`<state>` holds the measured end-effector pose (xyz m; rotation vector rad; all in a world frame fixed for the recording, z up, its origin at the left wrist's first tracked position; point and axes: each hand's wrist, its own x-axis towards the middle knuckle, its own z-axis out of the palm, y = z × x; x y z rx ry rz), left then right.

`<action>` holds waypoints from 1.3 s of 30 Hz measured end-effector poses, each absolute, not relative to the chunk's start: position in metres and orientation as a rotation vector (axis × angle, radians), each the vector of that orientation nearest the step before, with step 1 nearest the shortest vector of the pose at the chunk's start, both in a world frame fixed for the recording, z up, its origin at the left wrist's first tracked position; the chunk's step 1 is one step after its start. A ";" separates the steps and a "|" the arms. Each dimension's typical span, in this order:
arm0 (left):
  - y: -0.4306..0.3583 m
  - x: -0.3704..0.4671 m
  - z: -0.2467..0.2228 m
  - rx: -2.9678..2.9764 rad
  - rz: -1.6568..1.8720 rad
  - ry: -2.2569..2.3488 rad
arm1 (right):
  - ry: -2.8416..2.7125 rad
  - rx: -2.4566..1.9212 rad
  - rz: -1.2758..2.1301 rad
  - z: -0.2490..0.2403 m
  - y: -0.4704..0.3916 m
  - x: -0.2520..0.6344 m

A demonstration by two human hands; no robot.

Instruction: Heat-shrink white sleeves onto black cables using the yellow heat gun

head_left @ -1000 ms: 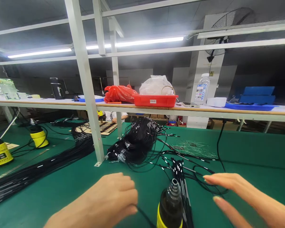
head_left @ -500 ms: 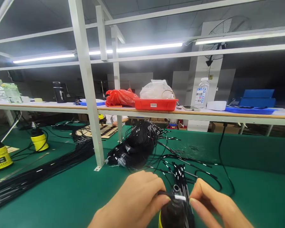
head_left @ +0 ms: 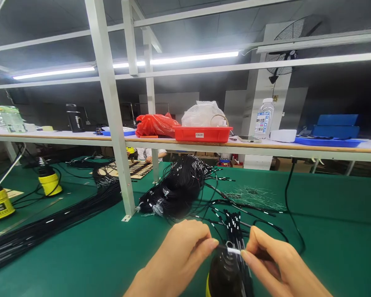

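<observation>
My left hand pinches a thin black cable between thumb and forefinger. A short white sleeve sits on that cable, just above the nozzle of an upright heat gun with a dark top and yellow body. My right hand is closed in a pinch at the sleeve's right end; its fingertips cover what lies beyond. Behind the nozzle, several black cables with white marks lie in a bundle.
A large heap of black cables lies by the white post. Long cables stretch across the green table at left, near other heat guns. The shelf holds a red tray and bottle. A co-worker's hand shows behind.
Both hands have risen slightly with the cable and sleeve. My right fingertips have shifted a little left, onto the sleeve's end. The view has shifted slightly.
</observation>
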<state>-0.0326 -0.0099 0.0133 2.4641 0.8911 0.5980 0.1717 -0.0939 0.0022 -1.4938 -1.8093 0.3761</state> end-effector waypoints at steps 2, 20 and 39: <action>-0.008 -0.030 0.012 2.443 0.615 0.902 | -1.827 -1.510 0.341 0.000 -0.090 0.174; -0.002 -0.022 0.004 2.190 0.715 0.894 | -1.833 -1.616 0.412 -0.011 -0.080 0.186; -0.006 -0.023 0.008 2.227 0.674 0.880 | -1.822 -1.586 0.451 -0.009 -0.083 0.193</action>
